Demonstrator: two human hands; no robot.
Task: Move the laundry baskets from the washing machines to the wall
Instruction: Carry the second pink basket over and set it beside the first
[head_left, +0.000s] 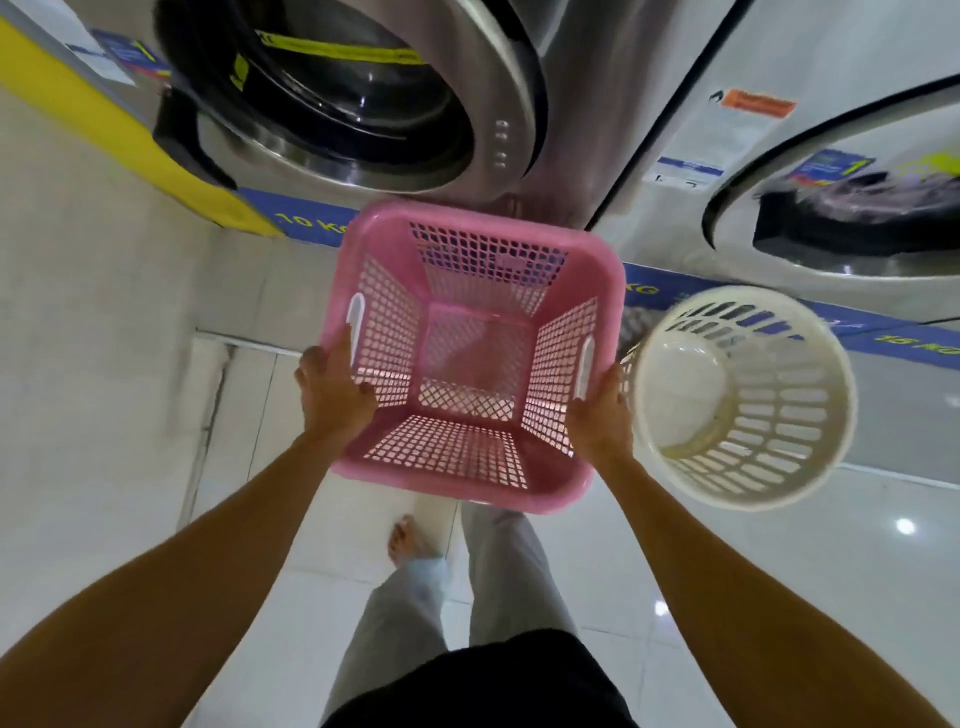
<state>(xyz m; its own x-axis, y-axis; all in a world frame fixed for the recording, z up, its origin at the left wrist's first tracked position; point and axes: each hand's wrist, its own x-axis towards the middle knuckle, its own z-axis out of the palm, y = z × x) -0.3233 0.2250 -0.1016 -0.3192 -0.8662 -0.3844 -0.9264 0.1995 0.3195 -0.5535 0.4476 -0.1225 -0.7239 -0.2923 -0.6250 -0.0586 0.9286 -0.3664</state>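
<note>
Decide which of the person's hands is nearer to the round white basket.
Right. The right hand grips the pink basket right beside the white basket; the left hand holds the pink basket's far side.

Place: a coin laundry, most likely.
Machines: a steel front-loading washer with a round dark door (332, 98) beside a white front-loader (852, 208).
Signs: blue capacity strip reading "10 KG" (306, 221).
Floor: glossy white tiles (727, 561).
</note>
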